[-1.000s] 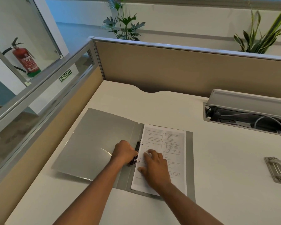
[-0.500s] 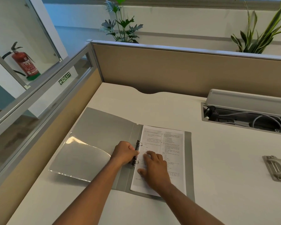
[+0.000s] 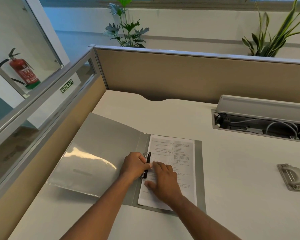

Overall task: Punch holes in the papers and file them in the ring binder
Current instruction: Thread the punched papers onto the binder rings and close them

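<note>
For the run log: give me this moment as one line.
stage: filing | papers: lying in open ring binder | left hand: at ring mechanism | right hand: flat on papers | hole punch: idle, desk right

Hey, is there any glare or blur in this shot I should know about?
Head view: bright glare on the clear pocket of the binder cover; paper text too soft to read; partition edge bows from the wide lens; both hands, left hand and right hand, are sharp enough.
</note>
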